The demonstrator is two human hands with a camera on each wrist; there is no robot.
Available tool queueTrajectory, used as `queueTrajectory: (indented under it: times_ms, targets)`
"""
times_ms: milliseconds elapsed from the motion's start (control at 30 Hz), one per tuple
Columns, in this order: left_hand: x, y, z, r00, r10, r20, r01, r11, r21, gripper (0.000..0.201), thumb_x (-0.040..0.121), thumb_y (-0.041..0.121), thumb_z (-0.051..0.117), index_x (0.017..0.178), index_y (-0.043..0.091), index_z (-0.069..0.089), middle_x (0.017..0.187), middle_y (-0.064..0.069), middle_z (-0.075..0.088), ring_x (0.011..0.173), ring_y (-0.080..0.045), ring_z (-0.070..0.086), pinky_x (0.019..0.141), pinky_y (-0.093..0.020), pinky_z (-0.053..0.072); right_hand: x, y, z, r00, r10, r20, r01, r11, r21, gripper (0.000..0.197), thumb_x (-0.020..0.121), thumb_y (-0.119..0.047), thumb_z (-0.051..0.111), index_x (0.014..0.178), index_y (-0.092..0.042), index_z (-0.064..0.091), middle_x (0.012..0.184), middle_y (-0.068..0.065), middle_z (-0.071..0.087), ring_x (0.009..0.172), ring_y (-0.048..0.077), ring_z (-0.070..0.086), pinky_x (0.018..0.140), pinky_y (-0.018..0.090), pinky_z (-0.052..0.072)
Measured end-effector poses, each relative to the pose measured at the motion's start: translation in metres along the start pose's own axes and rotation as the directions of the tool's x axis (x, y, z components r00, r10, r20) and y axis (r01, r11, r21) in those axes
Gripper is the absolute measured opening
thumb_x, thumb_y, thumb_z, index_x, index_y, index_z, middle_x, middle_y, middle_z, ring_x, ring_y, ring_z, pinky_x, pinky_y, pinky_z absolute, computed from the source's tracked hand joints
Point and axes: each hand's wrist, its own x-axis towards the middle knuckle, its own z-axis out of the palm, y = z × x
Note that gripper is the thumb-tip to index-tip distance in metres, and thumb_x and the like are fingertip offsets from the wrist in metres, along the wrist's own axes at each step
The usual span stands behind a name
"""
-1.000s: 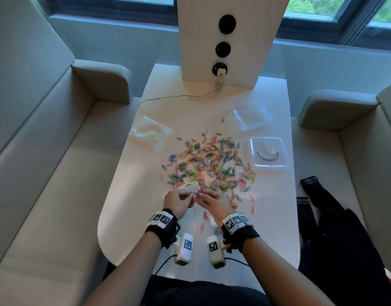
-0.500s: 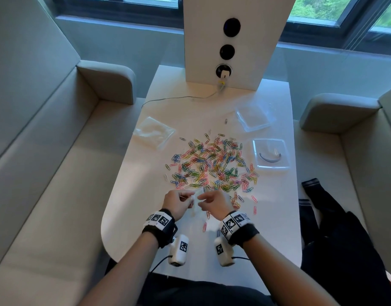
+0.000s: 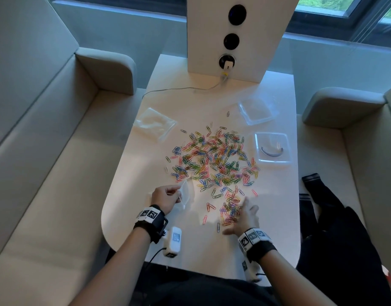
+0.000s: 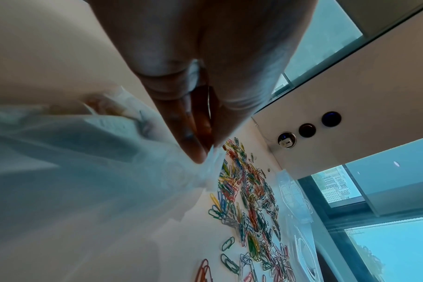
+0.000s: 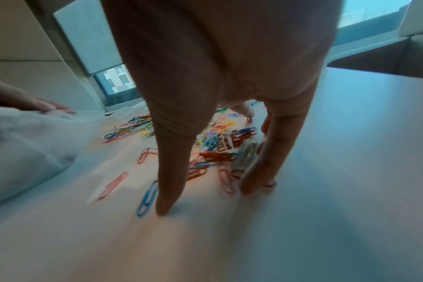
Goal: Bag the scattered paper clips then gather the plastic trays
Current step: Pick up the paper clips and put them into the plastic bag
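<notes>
Bagging had barely begun: paper clips (image 3: 214,161) lay scattered mid-table. Left hand (image 3: 164,198) pinched a clear bag (image 3: 185,193) beside them; right hand (image 3: 243,216), fingers spread, raked nearby clips. Both plastic trays (image 3: 272,149) sat ungathered, far right.

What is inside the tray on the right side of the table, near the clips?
The tray holds one curved grey band and no clips. Being clear plastic, it hides nothing; what the band is cannot be told.
</notes>
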Motion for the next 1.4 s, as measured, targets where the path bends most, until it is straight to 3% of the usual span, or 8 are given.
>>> queueTrajectory:
  times_ms: [300,567,800,933,1100,1200,1300,1400]
  targets:
    - [-0.004,-0.006,-0.002,0.999,-0.040,0.009,0.040,0.999,-0.015,0.024,0.086,0.003,0.068,0.109,0.009,0.073,0.081,-0.007,0.075,0.069,-0.016,0.069,0.080,-0.029,0.059,0.020,-0.044,-0.013,0.951,-0.287,-0.113,0.295,0.954,0.059,0.051,0.082,-0.022,0.075,0.126,-0.011,0.053,0.122,0.009,0.045,0.104,0.026,0.057,0.094,0.031,0.049]
    - [0.006,-0.005,0.000,0.998,-0.055,0.013,0.055,0.998,-0.018,0.024,0.085,0.002,0.068,0.109,0.007,0.072,0.080,-0.009,0.076,0.069,-0.019,0.070,0.084,-0.037,0.059,0.041,-0.028,-0.027,0.967,-0.218,-0.128,0.245,0.933,0.264,0.020,0.078,-0.010,0.078,0.098,-0.010,0.077,0.084,0.001,0.071,0.075,0.016,0.065,0.074,0.022,0.053]
    - [0.006,-0.003,0.021,0.998,-0.047,0.049,0.046,0.999,0.007,0.025,0.085,0.004,0.068,0.109,0.008,0.072,0.079,-0.007,0.076,0.070,-0.018,0.071,0.083,-0.037,0.060,0.036,-0.019,-0.050,0.968,-0.131,0.213,-0.154,0.361,0.920,0.026,0.079,0.017,0.065,0.106,0.018,0.063,0.107,0.033,0.065,0.072,0.021,0.074,0.066,0.023,0.060]
    - [0.001,0.000,0.037,0.995,-0.025,0.098,0.023,1.000,0.021,0.026,0.085,0.002,0.068,0.110,0.005,0.072,0.079,-0.009,0.075,0.069,-0.018,0.070,0.083,-0.039,0.060,0.020,-0.045,-0.057,0.917,-0.310,0.250,-0.168,0.268,0.949,0.027,0.082,0.014,0.061,0.109,0.015,0.061,0.097,0.023,0.069,0.077,0.020,0.074,0.070,0.022,0.060]
    - [-0.010,0.011,0.044,0.987,0.063,0.147,-0.069,0.997,0.037,0.023,0.087,0.002,0.067,0.109,0.005,0.073,0.086,-0.009,0.075,0.073,-0.018,0.072,0.078,-0.032,0.061,0.008,-0.082,-0.043,0.898,-0.381,0.219,0.032,0.553,0.833,0.018,0.079,-0.003,0.077,0.096,-0.001,0.075,0.092,0.017,0.074,0.083,0.025,0.073,0.082,0.035,0.060]
    - [-0.014,0.011,0.040,0.986,0.087,0.146,-0.095,0.994,0.051,0.021,0.087,0.003,0.068,0.106,0.007,0.074,0.092,-0.006,0.075,0.077,-0.016,0.073,0.075,-0.024,0.060,0.005,-0.094,-0.033,0.892,-0.433,0.133,0.307,0.795,0.523,0.011,0.078,-0.019,0.076,0.089,-0.018,0.079,0.078,0.000,0.073,0.068,0.010,0.069,0.063,0.019,0.056]
    - [-0.019,0.009,0.031,0.981,0.105,0.164,-0.119,0.990,0.077,0.020,0.087,0.004,0.068,0.106,0.008,0.075,0.085,-0.002,0.075,0.069,-0.008,0.071,0.072,-0.020,0.057,0.000,-0.109,-0.036,0.892,-0.428,0.146,0.336,0.844,0.418,0.014,0.078,-0.019,0.075,0.090,-0.017,0.079,0.070,-0.004,0.068,0.053,0.000,0.055,0.044,0.007,0.036]
    - [-0.021,0.011,0.018,0.979,0.138,0.153,-0.149,0.987,0.062,0.020,0.088,0.005,0.068,0.106,0.010,0.075,0.083,0.001,0.073,0.067,-0.004,0.069,0.069,-0.014,0.053,0.001,-0.122,-0.033,0.900,-0.375,0.224,0.240,0.852,0.465,0.014,0.072,-0.018,0.078,0.086,-0.014,0.078,0.077,0.006,0.073,0.063,0.010,0.063,0.054,0.025,0.052]
